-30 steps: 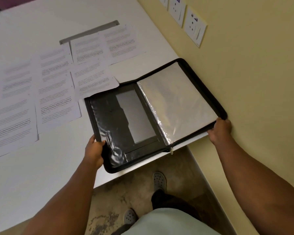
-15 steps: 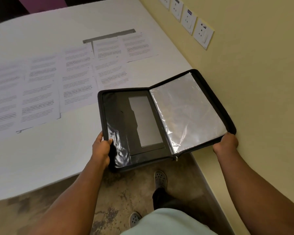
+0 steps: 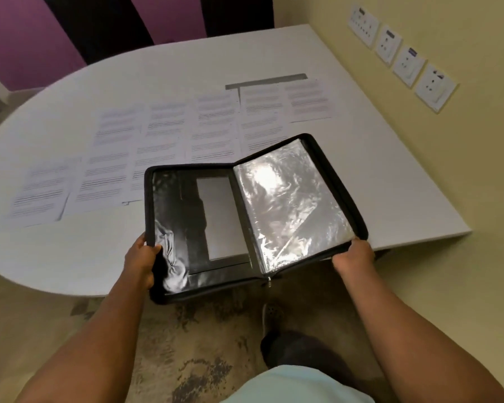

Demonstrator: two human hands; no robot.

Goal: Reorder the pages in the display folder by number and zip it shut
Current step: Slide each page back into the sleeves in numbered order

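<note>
One folder [image 3: 253,216] lies open, held up by two hands over the near edge of the table [image 3: 361,175]. The left hand [image 3: 140,261] grips its left edge, thumb on the inner plastic; the right hand [image 3: 354,255] grips its near right corner, fingers curled under. About ten or eleven pages [image 3: 163,146] lie in two overlapping rows on the table beyond; the folder hides some corners, and the print is too blurred to read. Four wall sockets [image 3: 402,58] show at right. One shoe [image 3: 272,315] shows clearly below
</note>
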